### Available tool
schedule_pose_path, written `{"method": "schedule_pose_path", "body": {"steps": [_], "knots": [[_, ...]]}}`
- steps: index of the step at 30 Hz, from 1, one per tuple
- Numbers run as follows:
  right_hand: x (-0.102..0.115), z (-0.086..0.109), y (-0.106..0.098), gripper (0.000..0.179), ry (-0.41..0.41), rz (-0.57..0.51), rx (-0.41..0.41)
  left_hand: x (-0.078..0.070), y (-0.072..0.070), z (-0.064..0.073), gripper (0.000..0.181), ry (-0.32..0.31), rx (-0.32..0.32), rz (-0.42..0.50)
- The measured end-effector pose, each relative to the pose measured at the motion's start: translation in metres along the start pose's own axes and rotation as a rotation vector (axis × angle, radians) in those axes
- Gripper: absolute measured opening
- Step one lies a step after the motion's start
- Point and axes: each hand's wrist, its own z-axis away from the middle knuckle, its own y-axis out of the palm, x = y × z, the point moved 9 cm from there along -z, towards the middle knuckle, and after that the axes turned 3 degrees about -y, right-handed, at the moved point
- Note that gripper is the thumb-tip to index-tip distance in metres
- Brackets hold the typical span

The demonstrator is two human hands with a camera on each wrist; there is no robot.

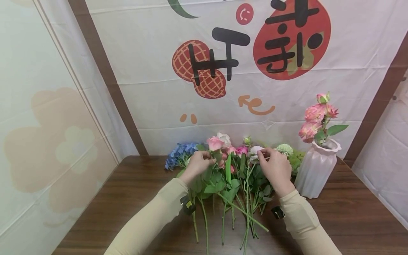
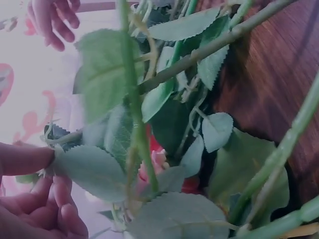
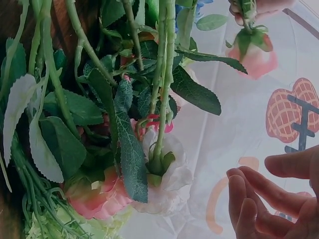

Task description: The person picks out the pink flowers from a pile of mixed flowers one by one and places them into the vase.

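Note:
My left hand point(image 1: 198, 165) pinches the stem of a pink rose point(image 3: 256, 57) just under its bloom. In the left wrist view, thumb and fingertips close on it beside a serrated leaf point(image 2: 92, 172). The right hand point(image 1: 276, 169) is raised at the right of the flowers, beside a white rose point(image 1: 254, 153). Its fingers bend loosely with the thumb apart and nothing between them, as the right wrist view shows. Under and between both hands lies a spread of artificial flowers, green stems point(image 1: 247, 198) pointing toward me.
A blue hydrangea point(image 1: 181, 152) lies at the left end of the flowers, a pale green pompom bloom point(image 1: 284, 149) at the right. Farther right, a white ribbed vase point(image 1: 317, 173) stands upright holding pink flowers point(image 1: 313, 113). Behind the wooden table point(image 1: 127, 202) hangs a printed cloth point(image 1: 149, 99).

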Motion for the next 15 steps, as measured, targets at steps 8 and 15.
{"method": "schedule_pose_path", "body": {"steps": [8, 15], "knots": [[0.002, 0.001, 0.003, 0.027, -0.001, -0.014, 0.017, -0.014, -0.009, 0.006, 0.010, 0.036, -0.021, 0.101], [0.008, 0.003, 0.003, 0.027, -0.018, -0.017, 0.011, -0.028, -0.024, 0.012, 0.011, 0.104, -0.097, 0.146]]}}
